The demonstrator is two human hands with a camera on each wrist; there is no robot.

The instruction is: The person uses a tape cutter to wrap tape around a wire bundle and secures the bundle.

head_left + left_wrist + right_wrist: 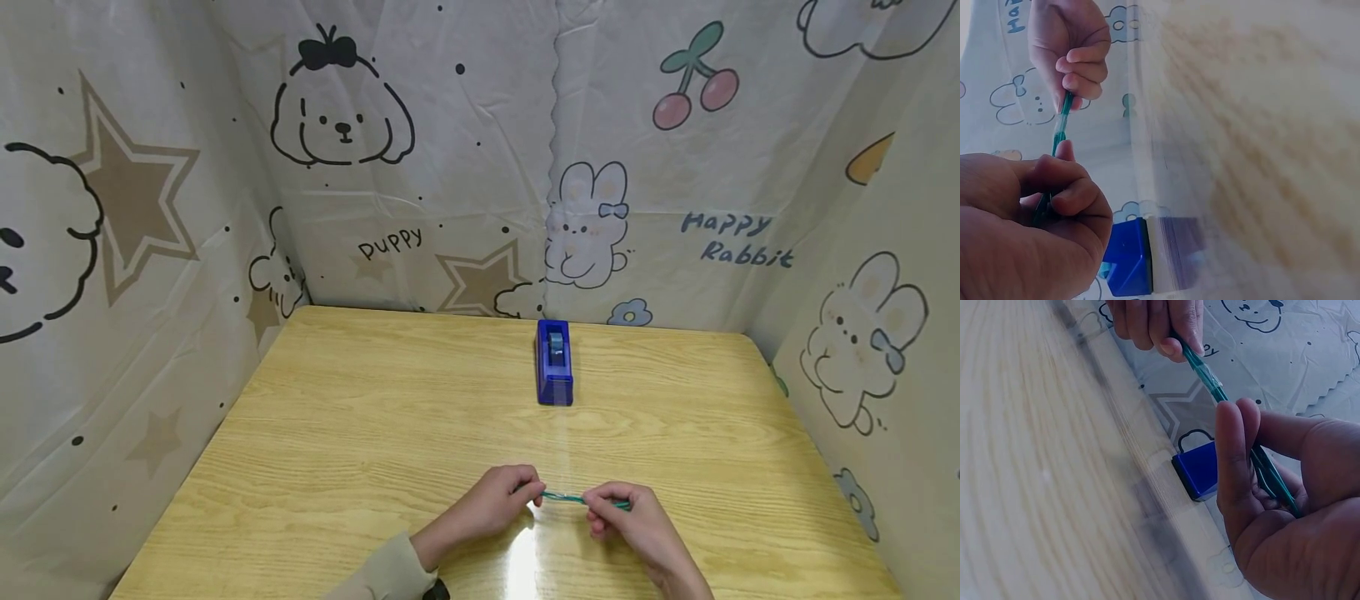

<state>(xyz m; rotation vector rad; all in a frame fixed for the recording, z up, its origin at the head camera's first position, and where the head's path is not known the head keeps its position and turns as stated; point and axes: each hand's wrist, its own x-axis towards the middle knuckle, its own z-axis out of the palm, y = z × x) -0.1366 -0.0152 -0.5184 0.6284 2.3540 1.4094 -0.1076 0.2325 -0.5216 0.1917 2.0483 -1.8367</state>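
A thin green cord-like length (564, 497) stretches between both hands just above the front of the table. Clear tape (1213, 378) is wrapped around its middle, as the right wrist view shows. My left hand (498, 502) pinches one end between thumb and curled fingers. The other end is pinched by my right hand (633, 521), and part of it runs back along the palm in the right wrist view, where it looks like more than one strand. A blue tape dispenser (556, 388) with a roll in it stands beyond the hands, touched by neither.
The wood-grain table (375, 400) is enclosed by printed cloth (480, 183) at the back and both sides. The dispenser stands near the table's back edge. A dark object (436, 591) shows beside the left sleeve at the bottom.
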